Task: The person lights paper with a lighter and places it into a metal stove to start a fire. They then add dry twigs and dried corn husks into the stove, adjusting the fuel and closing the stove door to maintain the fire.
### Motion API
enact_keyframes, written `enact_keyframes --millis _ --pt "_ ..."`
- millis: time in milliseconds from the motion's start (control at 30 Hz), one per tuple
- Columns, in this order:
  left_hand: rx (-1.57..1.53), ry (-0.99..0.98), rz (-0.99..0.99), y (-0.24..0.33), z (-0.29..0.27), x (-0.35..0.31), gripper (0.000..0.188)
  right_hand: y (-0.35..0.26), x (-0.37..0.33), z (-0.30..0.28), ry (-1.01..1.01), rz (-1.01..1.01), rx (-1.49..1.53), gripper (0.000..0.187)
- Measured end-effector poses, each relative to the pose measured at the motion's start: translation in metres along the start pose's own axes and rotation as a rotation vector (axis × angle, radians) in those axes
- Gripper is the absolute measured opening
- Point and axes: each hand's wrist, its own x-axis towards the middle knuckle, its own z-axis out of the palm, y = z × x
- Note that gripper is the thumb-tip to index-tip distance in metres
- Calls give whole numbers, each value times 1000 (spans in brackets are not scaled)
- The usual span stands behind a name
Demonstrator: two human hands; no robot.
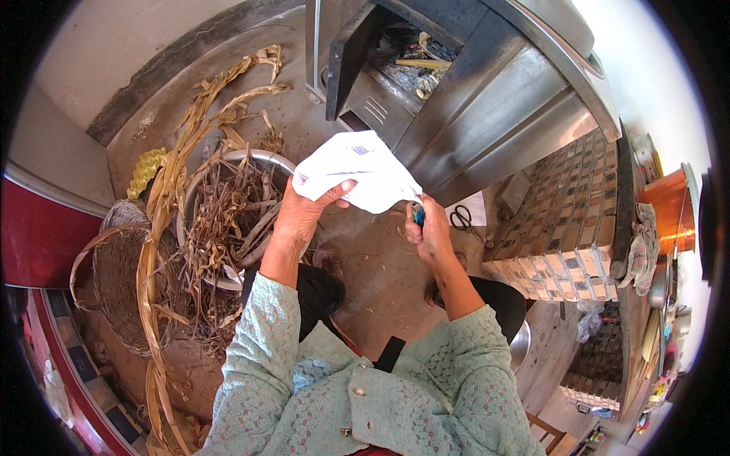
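Hands (304,209) grasping paper (357,173) and blue lighter (418,215), open stove (494,114) ahead, twig-filled basin (266,156) left, dry stalks (169,186) across wicker basket (114,266)

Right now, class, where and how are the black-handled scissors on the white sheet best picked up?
Probably take the scissors by the black loops, from above, on the person's right: they lie on the white sheet with the loops uncovered. The blades are hard to make out.

Creased white paper sheet (357,169), tilted, in left hand (306,210); small blue oblong lighter (417,214) in right hand (433,232), near sheet's right corner
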Motion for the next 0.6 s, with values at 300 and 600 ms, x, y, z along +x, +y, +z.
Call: enact_keyframes --millis 300,600 --pt "1 -7 14 1 1 -1 45 1 -1 -3 2 -41 4 27" --pt "9 -10 15 2 3 -1 43 3 0 -2 26 -34 -17 28"
